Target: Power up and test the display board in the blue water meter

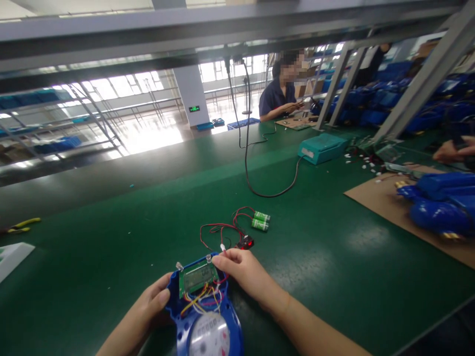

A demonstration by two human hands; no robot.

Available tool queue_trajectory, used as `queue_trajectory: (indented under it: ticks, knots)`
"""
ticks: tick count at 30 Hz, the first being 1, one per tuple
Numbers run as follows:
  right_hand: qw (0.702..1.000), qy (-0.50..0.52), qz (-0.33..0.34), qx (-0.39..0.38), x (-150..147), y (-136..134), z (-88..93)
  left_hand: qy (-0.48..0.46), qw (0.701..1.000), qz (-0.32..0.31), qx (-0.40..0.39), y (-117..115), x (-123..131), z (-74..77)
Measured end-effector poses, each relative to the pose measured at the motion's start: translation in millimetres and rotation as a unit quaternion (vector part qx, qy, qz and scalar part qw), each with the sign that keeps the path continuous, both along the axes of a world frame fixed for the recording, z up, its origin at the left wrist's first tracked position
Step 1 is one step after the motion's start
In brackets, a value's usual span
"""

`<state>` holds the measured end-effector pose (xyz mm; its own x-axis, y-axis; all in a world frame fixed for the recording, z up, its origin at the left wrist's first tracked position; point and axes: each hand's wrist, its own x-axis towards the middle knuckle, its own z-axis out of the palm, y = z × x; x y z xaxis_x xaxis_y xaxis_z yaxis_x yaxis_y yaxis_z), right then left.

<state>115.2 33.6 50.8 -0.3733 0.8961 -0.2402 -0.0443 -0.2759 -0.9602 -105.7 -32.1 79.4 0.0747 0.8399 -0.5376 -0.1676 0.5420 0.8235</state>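
Note:
A blue meter housing [208,324] with a round dial lies at the near edge of the green table [148,232]. My left hand [148,306] grips its left side. A small green circuit board with a display [198,277] sits in its top part, with yellow, red and blue wires below it. My right hand [243,272] pinches a white connector on a red wire at the board's upper right corner. The red and black leads [222,232] run to two green batteries [261,220] lying further out.
Yellow-handled pliers [20,225] and a white tray corner [11,257] lie at the left. A teal box [321,147] with a cable stands at the back. Cardboard [386,202] with blue housings [441,202] lies right. A co-worker's hand [451,151] and a seated person [282,94] are nearby.

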Motion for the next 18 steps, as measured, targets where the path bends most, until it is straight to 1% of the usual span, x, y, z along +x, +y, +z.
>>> queue_trajectory:
  ticks: [4, 7, 10, 13, 16, 18]
  knots:
    - [0.997, -0.058, -0.006, 0.044, 3.0, 0.5, -1.9, 0.021, 1.0, 0.006, 0.011, 0.7, -2.3, -4.7]
    - [0.99, -0.125, -0.008, 0.071, 6.6, -0.6, 4.8, 0.036, 0.999, 0.009, 0.003, 0.7, -3.2, -5.6]
    - [0.972, -0.216, -0.019, 0.089, 10.1, -3.3, 15.5, 0.046, 0.999, 0.011, 0.009, -0.3, -2.4, -3.4]
    - [0.95, -0.287, -0.039, 0.122, 13.9, -5.3, 22.5, 0.048, 0.999, -0.001, 0.024, -1.6, -2.1, -2.4]
    - [0.931, -0.324, -0.064, 0.156, 21.0, -3.7, 24.8, 0.043, 0.998, -0.015, 0.038, -2.5, -3.8, -4.8]
    - [0.928, -0.313, -0.102, 0.174, 27.7, 0.1, 25.5, 0.044, 0.998, -0.013, 0.047, -2.8, -5.3, -7.3]
